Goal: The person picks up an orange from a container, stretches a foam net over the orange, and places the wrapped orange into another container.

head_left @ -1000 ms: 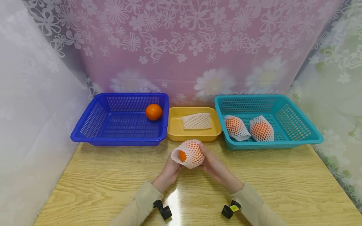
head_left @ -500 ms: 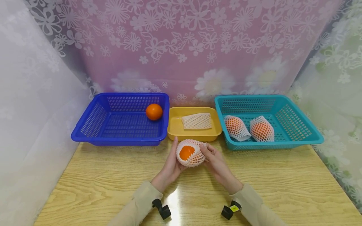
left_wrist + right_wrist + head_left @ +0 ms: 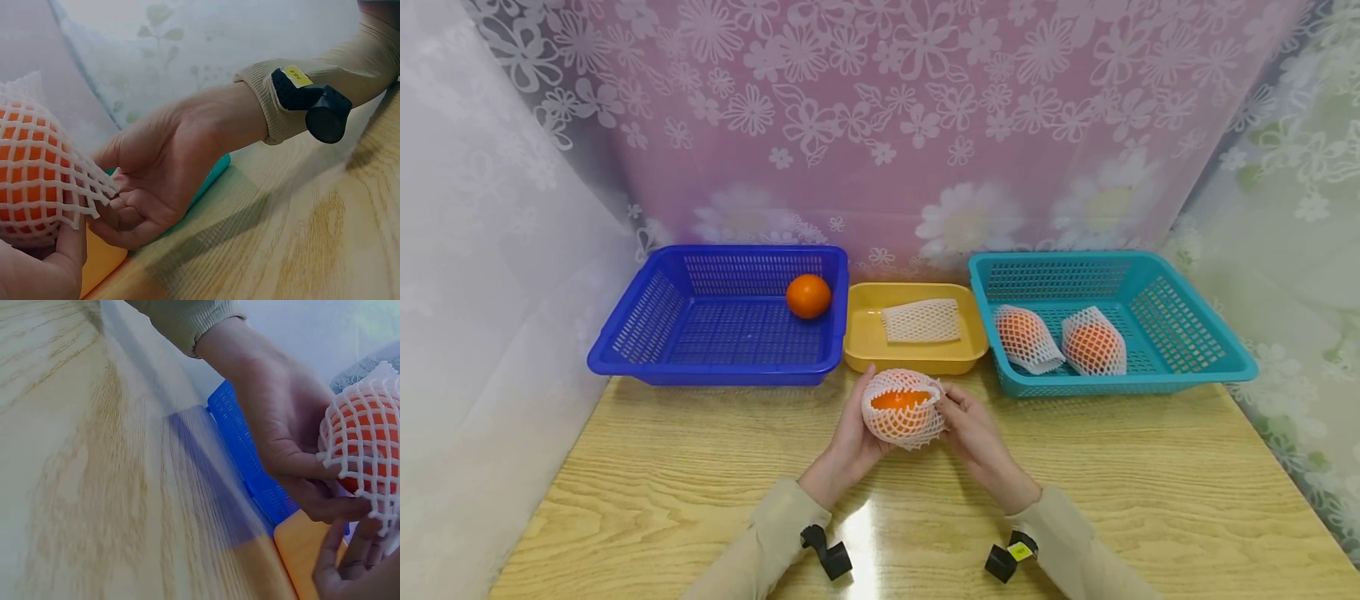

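In front of the yellow tray, an orange [image 3: 898,402] sits inside a white foam net sleeve [image 3: 904,431]. The sleeve's mouth faces up toward the head camera, baring a strip of the fruit. My left hand [image 3: 853,435] holds the wrapped orange from the left and below, its thumb along the far left side. At the right, my right hand [image 3: 983,446] pinches the sleeve's edge between thumb and fingers. The left wrist view shows that right hand [image 3: 165,172] at the loose net end; some of its fingertips are hidden behind the mesh.
A blue basket [image 3: 737,371] at the back left bears one bare orange [image 3: 808,297]. The yellow tray [image 3: 917,365] in the middle carries a flat foam net [image 3: 922,322]. Two net-wrapped oranges [image 3: 1093,343] lie in the teal basket [image 3: 1195,375] at the back right.
The sleeve's mouth has turned from facing left to facing up. My left thumb has come up along the orange's left side, and the right fingers have shifted onto the sleeve's right edge.
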Motion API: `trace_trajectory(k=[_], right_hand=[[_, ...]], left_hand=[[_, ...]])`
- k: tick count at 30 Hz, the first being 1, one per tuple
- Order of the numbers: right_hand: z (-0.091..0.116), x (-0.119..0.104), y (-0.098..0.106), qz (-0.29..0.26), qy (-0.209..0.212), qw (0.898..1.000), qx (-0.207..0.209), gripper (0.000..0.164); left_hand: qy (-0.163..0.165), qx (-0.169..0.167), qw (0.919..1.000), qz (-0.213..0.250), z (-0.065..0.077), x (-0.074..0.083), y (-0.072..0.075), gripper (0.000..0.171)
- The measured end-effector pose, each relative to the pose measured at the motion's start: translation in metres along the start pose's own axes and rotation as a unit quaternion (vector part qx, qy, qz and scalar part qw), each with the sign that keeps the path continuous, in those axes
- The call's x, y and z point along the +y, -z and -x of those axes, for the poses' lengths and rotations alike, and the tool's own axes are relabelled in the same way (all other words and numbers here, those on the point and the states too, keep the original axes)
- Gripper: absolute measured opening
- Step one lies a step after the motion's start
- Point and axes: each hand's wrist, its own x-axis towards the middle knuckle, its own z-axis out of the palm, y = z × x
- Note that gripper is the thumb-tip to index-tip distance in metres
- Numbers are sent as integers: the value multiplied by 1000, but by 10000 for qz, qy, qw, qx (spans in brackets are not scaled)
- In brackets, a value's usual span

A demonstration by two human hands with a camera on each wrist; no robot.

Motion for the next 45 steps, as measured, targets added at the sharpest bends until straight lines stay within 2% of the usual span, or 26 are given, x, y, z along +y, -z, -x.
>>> trace_trajectory(k=[5, 9, 11, 13, 15, 17, 19, 23, 26, 28, 30, 32, 35, 40, 42, 45], right_hand=[[-2, -1, 1, 623, 47, 9979, -151, 39], [-1, -4, 0, 1261, 727, 9889, -294, 47], [1, -5, -1, 1627, 1271, 9771, -510, 48], [3, -6, -2, 1976, 1782, 9603, -840, 51], [5, -6, -4, 2321, 2118, 9424, -1146, 60], [6, -4, -7, 2708, 2292, 9256, -1315, 74], [7, -2, -10, 3004, 2335, 9153, -1319, 87], [9, 0, -12, 3377, 2409, 9033, -1099, 93], [10, -2, -11, 3417, 2409, 9040, -896, 91], [11, -3, -10, 3410, 2367, 9068, -735, 88], [12, -4, -9, 3382, 2309, 9100, -644, 86], [12, -5, -8, 3331, 2200, 9149, -602, 84], [10, -6, -7, 3164, 1936, 9266, -613, 82], [5, -6, -4, 2688, 1408, 9518, -445, 72], [3, -7, -3, 2555, 1306, 9576, -273, 64], [1, -7, 0, 2583, 1296, 9572, -164, 56]], left_hand=[[-8, 5, 10000, -15, -2, -2, 1, 76], [23, 29, 10000, 19, -2, -2, 1, 77], [29, 63, 10000, 6, -2, -2, 1, 77], [24, 121, 9999, -96, -2, -3, 1, 77], [13, 192, 9995, -243, -1, -4, 1, 74], [-59, 276, 9989, -363, -1, -5, 1, 68], [-164, 339, 9983, -437, -1, -6, 1, 60], [-282, 446, 9979, -365, 1, -6, 0, 49], [-226, 430, 9972, -574, 1, -5, 1, 50], [-312, 431, 9940, -953, 0, -2, 1, 50], [-579, 584, 9844, -1557, 0, 1, 2, 48], [-891, 744, 9696, -2154, 0, 4, 2, 46], [-1267, 828, 9513, -2686, 3, 9, 0, 45], [-1537, 326, 9403, -3018, 6, 12, -6, 48], [-1547, 93, 9339, -3221, 6, 12, -7, 49], [-1532, -189, 9274, -3409, 5, 11, -7, 56]])
